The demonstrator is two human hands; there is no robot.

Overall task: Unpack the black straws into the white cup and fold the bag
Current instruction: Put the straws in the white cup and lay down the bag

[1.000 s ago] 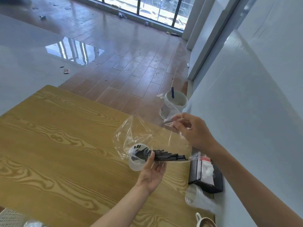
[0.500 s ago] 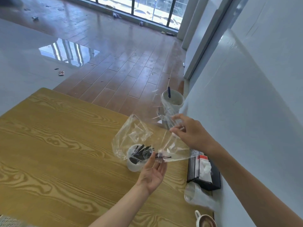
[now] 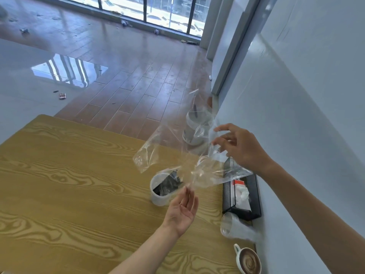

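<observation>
Straws (image 3: 167, 183) now lean inside the white cup (image 3: 161, 196) near the tabletop's right edge — right hand (image 3: 240, 147) pinches the emptied bag (image 3: 177, 155) aloft, left hand (image 3: 182, 211) relaxed beneath (palm up). Lay it flat before folding — press air out.

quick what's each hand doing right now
Left hand: open, palm up, fingertips at the clear plastic bag.
Right hand: pinching the bag's far end.

Sunlit windows (image 3: 158, 10), glossy wood floor (image 3: 126, 82), white wall (image 3: 296, 95)
</observation>
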